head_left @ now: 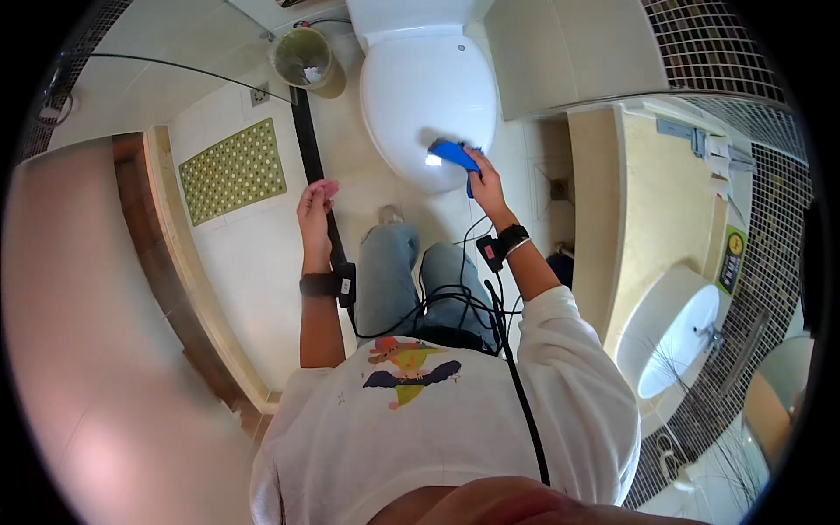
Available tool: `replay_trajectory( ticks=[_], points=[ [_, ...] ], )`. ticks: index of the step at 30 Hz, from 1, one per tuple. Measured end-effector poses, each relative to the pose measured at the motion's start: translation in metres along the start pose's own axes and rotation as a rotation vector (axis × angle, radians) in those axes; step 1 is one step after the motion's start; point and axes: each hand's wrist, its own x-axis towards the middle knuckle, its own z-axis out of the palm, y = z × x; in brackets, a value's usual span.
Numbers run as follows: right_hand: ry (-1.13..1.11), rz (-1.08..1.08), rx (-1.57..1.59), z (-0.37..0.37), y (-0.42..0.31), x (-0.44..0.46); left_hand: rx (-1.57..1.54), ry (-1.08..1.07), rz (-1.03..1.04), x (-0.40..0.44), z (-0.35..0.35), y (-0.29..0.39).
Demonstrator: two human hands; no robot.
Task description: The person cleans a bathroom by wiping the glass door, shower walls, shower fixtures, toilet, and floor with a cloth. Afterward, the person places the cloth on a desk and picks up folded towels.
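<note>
A closed white toilet lid (420,96) lies in front of me. My right hand (488,185) grips a blue cloth (457,157) at the lid's front right edge, with part of the cloth hanging below the fingers. My left hand (313,208) is raised left of my knees, its fingers pinched on a small pink object (327,188) that I cannot make out. Each wrist wears a dark band with a small black box, and black cables run from them across my lap.
A bin (302,58) with white scraps inside stands left of the toilet. A green dotted mat (233,171) lies beyond a black floor strip (305,131). At right is a counter (652,192) with a white basin (678,337). A glass panel edge crosses the upper left.
</note>
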Motion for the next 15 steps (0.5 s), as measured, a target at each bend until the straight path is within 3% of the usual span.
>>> replay_trajectory(
  ticks=[3,5,6,9,11,15],
  points=[
    [-0.116,-0.119,-0.114,0.007,0.027,0.007,-0.195,-0.034,0.024,0.038,0.002,-0.025],
    [-0.419,-0.256,-0.510,0.015,0.048,0.013,-0.226,-0.029,0.055,0.067,0.010,-0.045],
    [-0.481,-0.285,-0.523,0.021,0.062,0.015,-0.184,-0.026,0.096,0.084,0.014,-0.057],
    [-0.383,-0.353,-0.570,0.042,0.083,0.012,-0.131,-0.024,0.174,0.129,0.024,-0.095],
    [-0.321,-0.500,-0.737,0.048,0.092,0.012,-0.284,-0.078,0.240,0.155,0.030,-0.117],
    [-0.262,-0.689,-0.757,0.047,0.110,0.034,-0.344,0.019,0.367,0.167,0.043,-0.150]
  ],
)
